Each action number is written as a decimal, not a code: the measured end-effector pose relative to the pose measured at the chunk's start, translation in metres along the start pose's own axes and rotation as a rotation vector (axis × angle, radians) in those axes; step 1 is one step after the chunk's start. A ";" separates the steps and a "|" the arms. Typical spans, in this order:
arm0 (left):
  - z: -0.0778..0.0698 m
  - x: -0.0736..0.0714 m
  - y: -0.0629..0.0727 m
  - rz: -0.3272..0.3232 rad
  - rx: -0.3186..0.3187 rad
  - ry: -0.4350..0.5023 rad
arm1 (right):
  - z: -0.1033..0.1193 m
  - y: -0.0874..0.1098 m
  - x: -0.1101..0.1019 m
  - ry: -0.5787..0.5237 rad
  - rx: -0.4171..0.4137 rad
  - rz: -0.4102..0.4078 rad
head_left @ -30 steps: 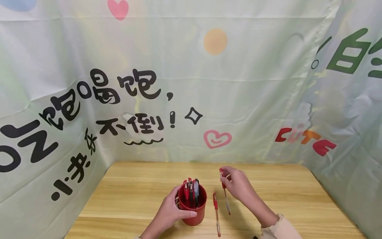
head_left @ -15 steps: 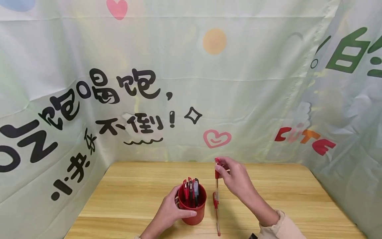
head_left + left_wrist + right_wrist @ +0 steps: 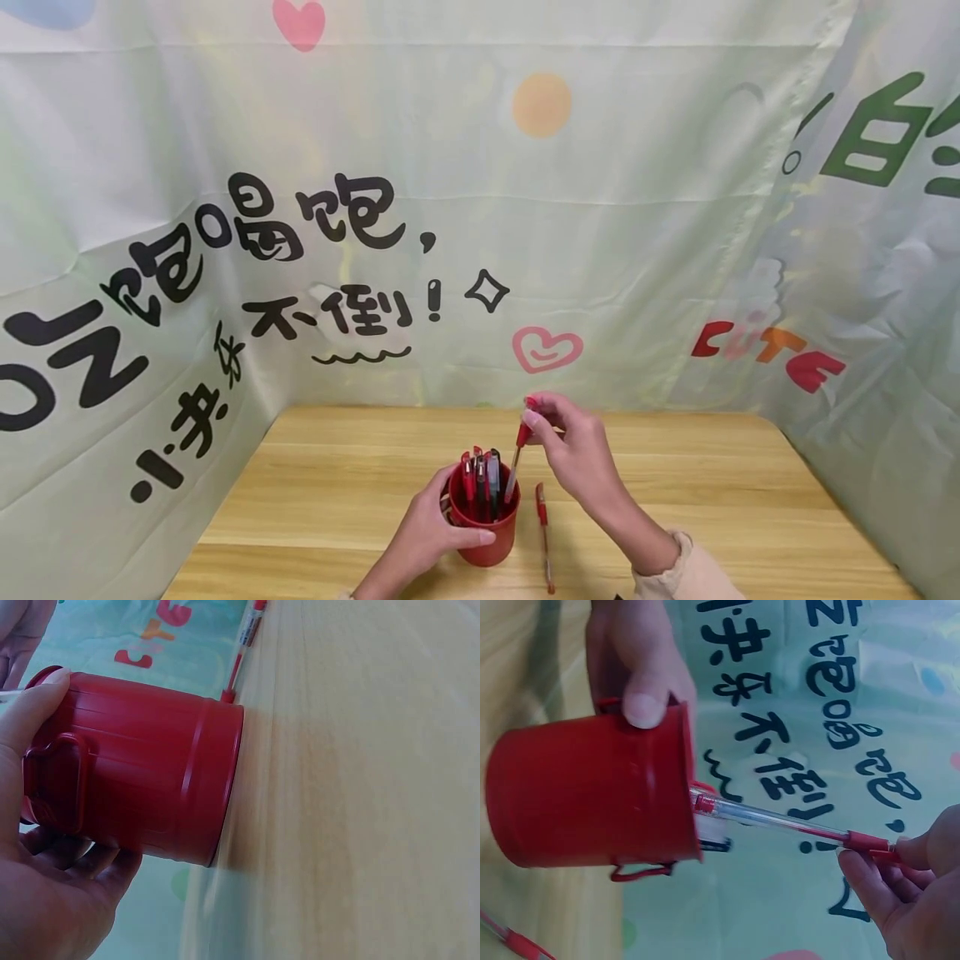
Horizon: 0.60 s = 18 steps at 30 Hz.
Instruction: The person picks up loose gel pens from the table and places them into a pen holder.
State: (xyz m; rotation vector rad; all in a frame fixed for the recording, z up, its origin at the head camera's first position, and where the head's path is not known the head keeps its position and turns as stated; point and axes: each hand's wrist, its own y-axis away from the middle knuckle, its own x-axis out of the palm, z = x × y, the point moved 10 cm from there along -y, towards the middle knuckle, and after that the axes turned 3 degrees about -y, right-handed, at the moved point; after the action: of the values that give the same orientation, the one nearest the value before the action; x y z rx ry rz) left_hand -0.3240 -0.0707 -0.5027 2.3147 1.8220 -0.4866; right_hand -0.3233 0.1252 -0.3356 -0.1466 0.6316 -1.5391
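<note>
A red bucket-shaped pen holder [image 3: 487,546] stands upright on the table with several red and black pens [image 3: 480,483] in it. My left hand [image 3: 431,525] grips its side, thumb across the front and fingers curled round the back. In the left wrist view the left hand [image 3: 60,892] wraps the bucket [image 3: 150,765] near its rim. My right hand [image 3: 581,450] pinches a clear pen with a red cap [image 3: 522,435] by its capped end. That pen slants down, its lower tip inside the rim. The right wrist view shows the pen [image 3: 780,819] between thumb and fingers.
Another red-capped pen [image 3: 545,537] lies on the wooden table [image 3: 337,483] just right of the bucket. Behind the table hangs a pale printed cloth [image 3: 637,250], which also runs along both sides.
My right hand has lifted the pen from above the table, carried it left over the lying pen, and tilted its tip into the bucket. The left hand stays on the bucket.
</note>
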 end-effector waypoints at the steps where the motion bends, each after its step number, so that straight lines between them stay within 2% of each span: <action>1: 0.000 0.000 0.000 -0.003 0.003 -0.004 | -0.002 0.001 0.003 -0.009 0.015 0.009; 9: 0.002 0.001 0.000 0.004 -0.007 0.016 | -0.024 0.011 0.026 0.003 0.114 0.066; 18: 0.002 0.001 -0.001 -0.001 0.002 -0.003 | -0.037 0.020 0.045 0.067 0.104 0.165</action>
State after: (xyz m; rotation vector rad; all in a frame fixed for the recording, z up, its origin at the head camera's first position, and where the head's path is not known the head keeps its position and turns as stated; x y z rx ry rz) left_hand -0.3247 -0.0707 -0.5046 2.3135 1.8225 -0.4916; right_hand -0.3269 0.0940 -0.3890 0.0356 0.5995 -1.4180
